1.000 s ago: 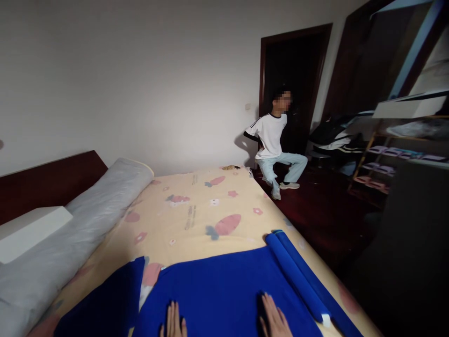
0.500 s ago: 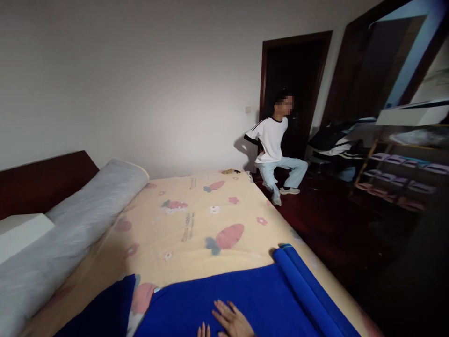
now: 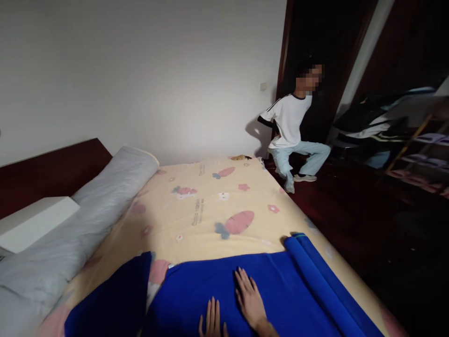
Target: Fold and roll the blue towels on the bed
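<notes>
A large blue cloth (image 3: pixel 196 281) lies spread on the bed, with a thick rolled or folded part (image 3: pixel 315 276) along its right side. My right hand (image 3: pixel 249 299) rests flat on the cloth, fingers stretched out and pointing away from me. Left of it, at the bottom edge, my left hand (image 3: pixel 211 320) also lies on the cloth with its fingers extended; its wrist is out of view. Another dark blue piece (image 3: pixel 112 299) lies to the left, across a narrow gap where the bed sheet shows.
The bed's yellow printed sheet (image 3: pixel 196 229) stretches to the wall. A grey rolled bedding (image 3: pixel 105 201) and a white box (image 3: pixel 42 220) lie at the left by the brown headboard (image 3: pixel 52 173). A person (image 3: pixel 291 121) sits beyond the far right corner, near a shoe rack (image 3: pixel 417 154).
The view has shifted, showing more of both hands. My right hand has moved forward over the cloth, and more of my left hand has come into view. The seated person leans slightly more.
</notes>
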{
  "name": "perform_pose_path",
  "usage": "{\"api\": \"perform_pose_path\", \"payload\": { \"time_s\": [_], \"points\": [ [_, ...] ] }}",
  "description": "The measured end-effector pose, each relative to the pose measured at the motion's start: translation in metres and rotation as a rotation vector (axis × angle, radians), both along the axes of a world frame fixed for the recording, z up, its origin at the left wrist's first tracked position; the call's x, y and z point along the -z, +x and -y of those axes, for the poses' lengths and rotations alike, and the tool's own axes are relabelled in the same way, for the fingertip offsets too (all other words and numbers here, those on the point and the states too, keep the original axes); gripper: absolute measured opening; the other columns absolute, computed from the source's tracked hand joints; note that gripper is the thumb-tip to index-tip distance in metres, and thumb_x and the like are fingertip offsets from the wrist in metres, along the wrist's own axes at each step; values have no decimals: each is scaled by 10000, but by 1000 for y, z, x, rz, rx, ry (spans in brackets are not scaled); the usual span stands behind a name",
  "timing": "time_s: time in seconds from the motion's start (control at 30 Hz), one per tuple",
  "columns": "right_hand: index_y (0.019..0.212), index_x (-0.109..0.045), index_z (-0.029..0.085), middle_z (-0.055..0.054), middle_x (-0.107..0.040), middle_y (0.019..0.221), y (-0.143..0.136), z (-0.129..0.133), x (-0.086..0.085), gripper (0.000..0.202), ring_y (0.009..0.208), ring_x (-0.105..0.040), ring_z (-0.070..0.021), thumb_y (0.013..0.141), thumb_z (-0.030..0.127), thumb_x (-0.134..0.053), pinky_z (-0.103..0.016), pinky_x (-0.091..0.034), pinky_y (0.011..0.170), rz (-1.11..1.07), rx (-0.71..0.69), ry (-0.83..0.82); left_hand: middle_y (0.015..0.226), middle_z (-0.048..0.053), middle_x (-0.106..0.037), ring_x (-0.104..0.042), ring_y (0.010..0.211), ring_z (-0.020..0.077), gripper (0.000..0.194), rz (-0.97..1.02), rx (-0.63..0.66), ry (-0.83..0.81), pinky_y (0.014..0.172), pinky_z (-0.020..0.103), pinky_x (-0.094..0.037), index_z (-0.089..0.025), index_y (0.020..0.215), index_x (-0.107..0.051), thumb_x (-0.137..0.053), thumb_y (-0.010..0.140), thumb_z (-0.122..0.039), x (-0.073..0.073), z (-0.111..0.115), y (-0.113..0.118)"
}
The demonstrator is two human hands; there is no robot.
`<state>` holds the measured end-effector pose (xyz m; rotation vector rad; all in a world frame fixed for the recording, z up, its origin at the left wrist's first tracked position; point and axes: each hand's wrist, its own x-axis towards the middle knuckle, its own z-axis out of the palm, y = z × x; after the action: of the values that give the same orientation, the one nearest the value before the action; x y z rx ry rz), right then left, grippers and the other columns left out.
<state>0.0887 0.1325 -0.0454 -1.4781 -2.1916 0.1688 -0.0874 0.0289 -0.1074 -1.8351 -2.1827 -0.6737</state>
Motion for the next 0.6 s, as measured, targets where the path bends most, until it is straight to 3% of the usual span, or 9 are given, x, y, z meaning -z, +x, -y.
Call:
{"api": "perform_pose_path", "payload": {
  "time_s": [0.1,0.17,0.33,0.43,0.53,0.6],
  "points": [
    [1539,-136,269,-49,-303,1554,-39,41,21,599,1407,-350,-240,979,318,-341,-448,-374,1087,-8,13,55,1393,11,-551,-566,1243,246,514,45,53,-106,985,465,-464,-416,1398,-427,-442,885,-382,-3,3,-10],
    [1543,-111,270,-66,-331,1540,-52,54,29,628,1382,-394,-257,969,322,-359,-467,-383,1063,-7,33,120,1370,-7,-576,-565,1246,213,467,55,81,-175,967,426,-488,-417,1363,-479,-386,913,-338,-16,-2,-25],
    [1546,-170,224,-87,-409,1504,-54,54,26,651,1367,-416,-257,940,291,-399,-451,-318,1086,-10,63,290,1526,44,-387,-353,1417,203,512,-71,3,-227,1108,445,-374,-265,1458,-365,-268,956,-277,-78,-41,-86],
    [1536,-224,186,-95,-436,1490,-51,52,17,654,1414,-337,-238,917,261,-421,-435,-219,1140,35,86,367,1529,61,-390,-352,1419,206,520,-124,26,-347,1131,442,-346,-243,1471,-346,-274,963,-327,-105,-70,-133],
    [1527,-249,157,-110,-469,1467,-50,53,11,670,1452,-246,-228,892,249,-443,-447,-143,1169,83,86,412,1524,42,-410,-380,1403,199,522,-135,81,-438,1109,432,-372,-273,1467,-360,-273,959,-357,-111,-93,-175],
    [1522,-264,148,-118,-482,1457,-49,53,9,677,1461,-218,-230,878,245,-450,-457,-121,1175,106,86,420,1531,53,-400,-359,1415,213,528,-133,12,-407,1124,473,-337,-264,1463,-376,-271,954,-357,-108,-104,-196]
  ]
}}
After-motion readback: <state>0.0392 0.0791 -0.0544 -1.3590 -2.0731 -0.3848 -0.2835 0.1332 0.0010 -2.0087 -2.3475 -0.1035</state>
